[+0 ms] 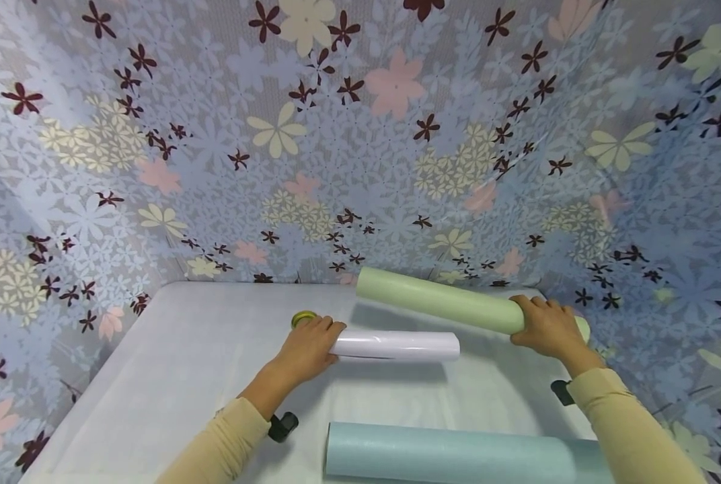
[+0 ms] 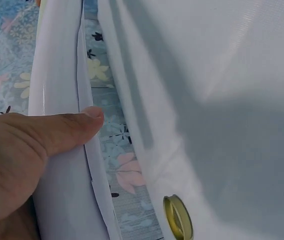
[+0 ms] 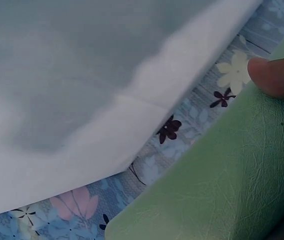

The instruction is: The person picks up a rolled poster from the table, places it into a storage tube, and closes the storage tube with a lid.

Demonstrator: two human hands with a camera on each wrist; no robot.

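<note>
A white glossy paper roll (image 1: 397, 345) is gripped near its left end by my left hand (image 1: 312, 346). In the left wrist view the thumb lies across the white roll (image 2: 61, 180), close to its loose edge. My right hand (image 1: 548, 326) holds a light green roll (image 1: 439, 300) near its right end, with the roll slanting up to the left. Fine wrinkles show on the green roll (image 3: 217, 170) in the right wrist view. Both rolls are held above the white surface and cast shadows on it. The fingers beneath each roll are mostly hidden.
A pale blue roll (image 1: 445, 454) lies along the near side of the white-covered table (image 1: 173, 376). A roll of tape or ring, gold-coloured (image 1: 302, 316), sits just beyond the left hand. Flowered cloth (image 1: 360, 168) hangs behind and at both sides.
</note>
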